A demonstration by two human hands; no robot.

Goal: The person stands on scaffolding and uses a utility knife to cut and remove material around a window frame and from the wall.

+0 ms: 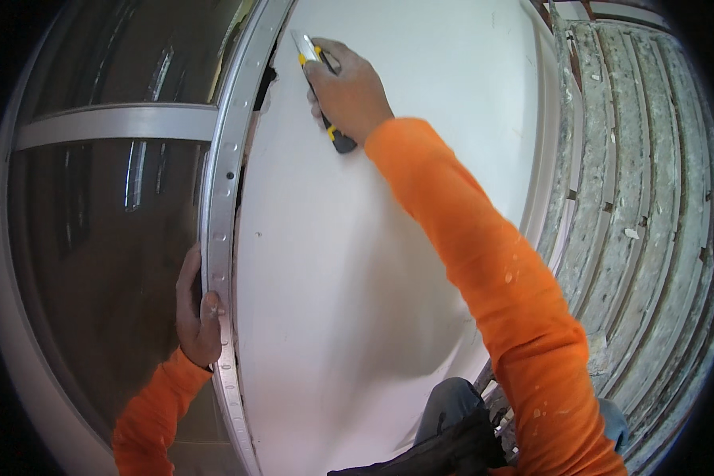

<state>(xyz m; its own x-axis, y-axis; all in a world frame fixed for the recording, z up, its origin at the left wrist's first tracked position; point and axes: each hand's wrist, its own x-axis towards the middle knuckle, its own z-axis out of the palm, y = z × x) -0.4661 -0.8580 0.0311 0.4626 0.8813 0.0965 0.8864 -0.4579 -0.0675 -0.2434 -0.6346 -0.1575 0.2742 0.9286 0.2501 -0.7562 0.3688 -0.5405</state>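
Note:
A black and yellow utility knife (340, 141) is gripped in my right hand (347, 89), its blade pointing up and left. The blade tip lies over the white board (389, 262), close to the board's left edge; whether it touches the surface I cannot tell. Along that edge runs a long metal profile (224, 170) with small dimples and holes. My left hand (199, 313) is wrapped round this profile lower down, thumb on its front and fingers behind. A dark, ragged gap (265, 89) shows between the profile and the board near the knife.
Left of the profile stands a dark glass panel (95, 238) with a pale crossbar (119, 125). On the right are worn, plaster-spattered planks (627, 174) with slots between them. My knee in blue jeans (448, 404) and a dark cloth (444, 452) show at the bottom.

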